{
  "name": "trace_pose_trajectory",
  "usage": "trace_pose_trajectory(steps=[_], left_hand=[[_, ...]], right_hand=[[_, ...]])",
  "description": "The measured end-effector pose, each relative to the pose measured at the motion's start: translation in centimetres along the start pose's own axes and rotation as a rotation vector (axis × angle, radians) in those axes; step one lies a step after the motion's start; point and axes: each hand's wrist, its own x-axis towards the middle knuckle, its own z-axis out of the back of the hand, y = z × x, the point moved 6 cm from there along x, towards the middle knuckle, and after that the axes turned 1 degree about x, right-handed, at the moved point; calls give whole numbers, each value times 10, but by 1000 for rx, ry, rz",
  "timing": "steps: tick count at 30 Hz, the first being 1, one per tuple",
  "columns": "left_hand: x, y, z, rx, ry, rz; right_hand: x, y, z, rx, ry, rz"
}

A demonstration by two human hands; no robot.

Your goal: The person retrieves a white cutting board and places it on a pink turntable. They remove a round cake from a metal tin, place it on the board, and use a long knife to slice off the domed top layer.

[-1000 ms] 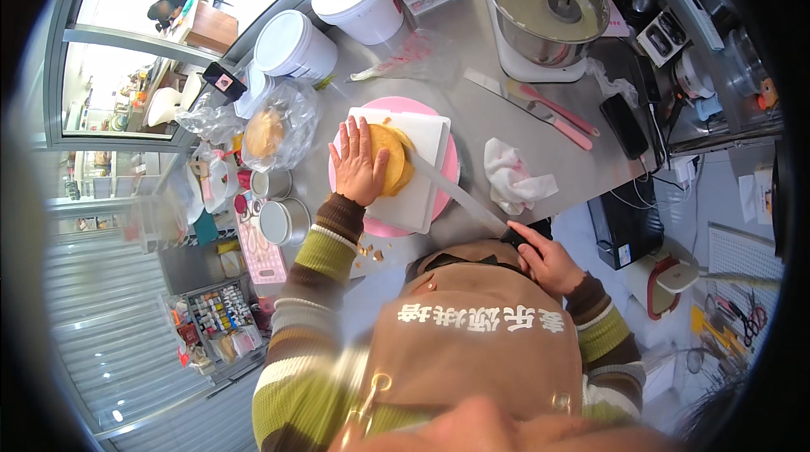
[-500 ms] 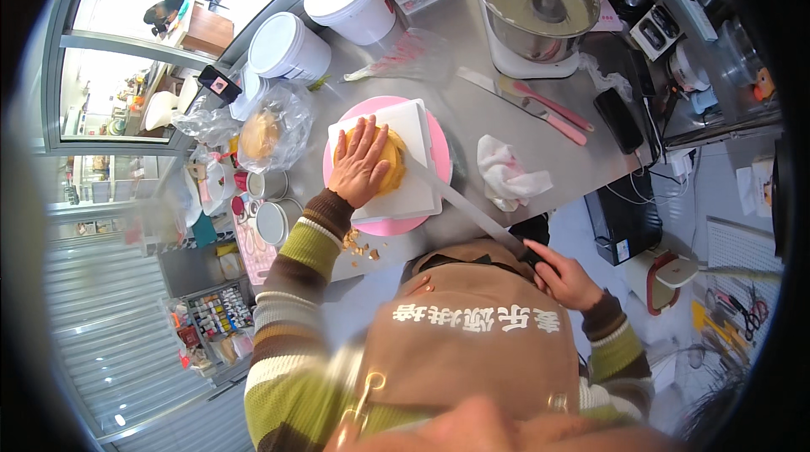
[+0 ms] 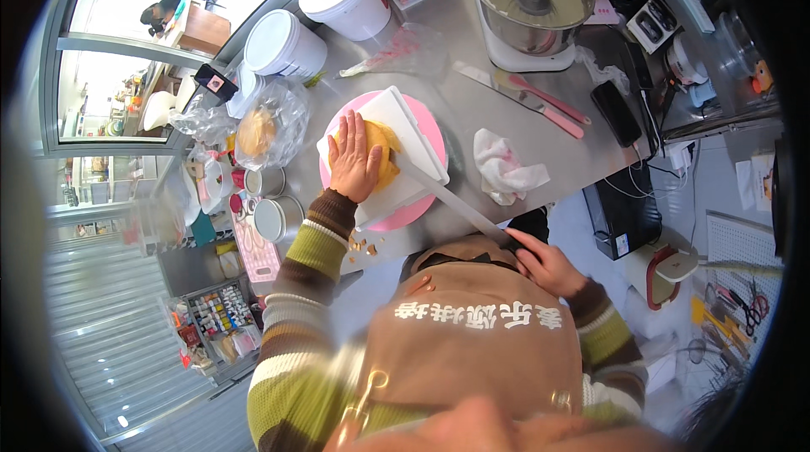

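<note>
My left hand (image 3: 353,156) lies flat on a round golden sponge cake (image 3: 386,148), fingers stretched forward, covering much of its top. Under the cake is a white board (image 3: 413,135) on a round pink turntable (image 3: 431,119). In my right hand (image 3: 547,265) is the handle of a long-bladed knife (image 3: 451,201). Its blade slants up and left, the far end at the cake's right side. Whether the tip is inside the cake is hard to make out. Brown crumbs (image 3: 363,247) are scattered near the table's front edge.
Right of the turntable is a crumpled white cloth (image 3: 504,167); beyond it lie a spatula (image 3: 548,96) and a palette knife (image 3: 519,97). A stand mixer (image 3: 533,34) with batter stands at the back. White tubs (image 3: 285,45) and a bagged cake (image 3: 263,133) are at the left.
My right hand has pushed the knife a little up and left toward the cake. The white board has turned slightly on the turntable, and my left hand has shifted slightly left, still on the cake.
</note>
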Motion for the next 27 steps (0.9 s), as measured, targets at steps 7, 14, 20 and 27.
trace_pose_trajectory(steps=[7,14,20,27], left_hand=[[0,-4,0,80,-56,135],[6,-10,29,266,19,-311],[11,-1,11,150,36,-216],[9,11,6,54,-3,-23]], right_hand=[[-6,-21,2,42,10,-157],[-15,-28,2,25,52,-31],[-15,1,-3,9,0,-66],[-10,-10,-7,7,3,31]])
